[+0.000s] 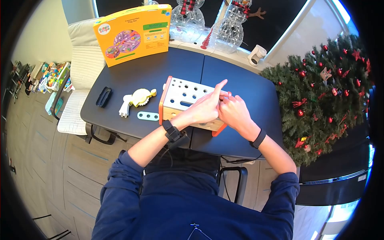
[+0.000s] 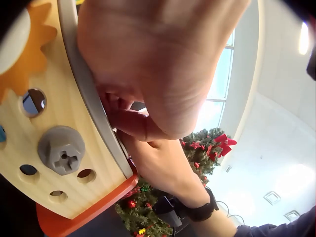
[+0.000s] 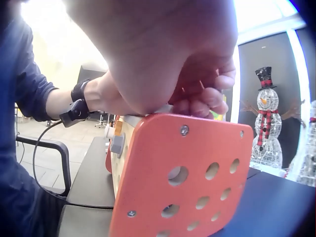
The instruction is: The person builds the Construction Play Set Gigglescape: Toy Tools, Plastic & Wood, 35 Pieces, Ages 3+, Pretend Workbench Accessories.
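A wooden toy box with a pale, holed top (image 1: pixel 190 89) and red-orange end panels (image 3: pixel 192 148) stands on the table. My left hand (image 1: pixel 205 108) lies over its right part, one digit extended away from me. Against it, my right hand (image 1: pixel 235 114) has curled fingers at the box's right end. Close up, the left hand (image 2: pixel 148 64) covers the top edge, with the right hand (image 2: pixel 160 165) beyond. Curled fingers (image 3: pixel 205 101) show just above the end panel, under the right hand (image 3: pixel 148 54). What the fingertips hold or touch is hidden. A grey bolt head (image 2: pixel 61 149) sits in the side panel.
Left of the box lie a light-blue holed strip (image 1: pixel 148 116), a yellow-and-white item (image 1: pixel 140 98) and a black case (image 1: pixel 104 97). A yellow carton (image 1: pixel 134 36) stands at the table's back left. A decorated tree (image 1: pixel 320 96) flanks the right side.
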A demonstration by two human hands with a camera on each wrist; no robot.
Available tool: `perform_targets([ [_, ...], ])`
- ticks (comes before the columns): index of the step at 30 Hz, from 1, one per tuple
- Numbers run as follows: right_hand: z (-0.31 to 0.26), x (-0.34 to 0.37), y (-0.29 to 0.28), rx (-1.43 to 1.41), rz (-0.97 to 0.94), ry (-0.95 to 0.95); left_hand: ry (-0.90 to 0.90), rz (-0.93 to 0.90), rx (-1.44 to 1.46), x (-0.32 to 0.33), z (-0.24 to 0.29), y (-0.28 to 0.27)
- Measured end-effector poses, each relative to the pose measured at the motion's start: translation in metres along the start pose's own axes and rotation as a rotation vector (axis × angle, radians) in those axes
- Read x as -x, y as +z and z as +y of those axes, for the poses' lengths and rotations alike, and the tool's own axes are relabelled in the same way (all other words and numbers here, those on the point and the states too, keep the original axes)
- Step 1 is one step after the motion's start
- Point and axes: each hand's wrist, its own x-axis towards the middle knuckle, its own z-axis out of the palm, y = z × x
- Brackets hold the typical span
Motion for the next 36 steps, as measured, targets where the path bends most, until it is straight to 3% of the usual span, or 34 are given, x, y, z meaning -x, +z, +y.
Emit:
perform_targets([
  [7,-0.016,-0.01,-0.009,-0.039,-0.063,0.223,-0.057,0.08,0.013,-0.001,0.005,0.006],
  [13,-0.017,-0.02,0.001,0.052,-0.195,0.262,-0.043,0.108,-0.001,0.001,0.006,0.006],
  [16,-0.021,-0.022,0.007,0.225,-0.099,0.252,-0.094,0.124,-0.043,0.001,0.01,0.007],
  [19,-0.023,-0.021,-0.003,0.227,-0.163,0.236,-0.095,0.13,-0.056,0.002,0.009,0.008],
  [25,-0.014,-0.011,-0.012,0.06,-0.271,0.179,-0.082,0.113,-0.009,0.003,0.011,0.003],
  [28,-0.003,0.004,-0.022,-0.052,0.04,0.03,-0.09,0.118,-0.008,0.003,0.011,0.003],
  [31,0.008,0.012,-0.052,-0.388,-0.104,-0.087,-0.078,0.115,-0.011,0.004,0.009,0.003],
  [34,0.022,0.018,-0.054,-0.471,-0.051,-0.199,-0.109,0.099,-0.006,0.004,0.015,0.003],
  [36,0.027,0.017,-0.054,-0.622,-0.099,-0.155,-0.132,0.108,0.012,0.004,0.015,0.004],
])
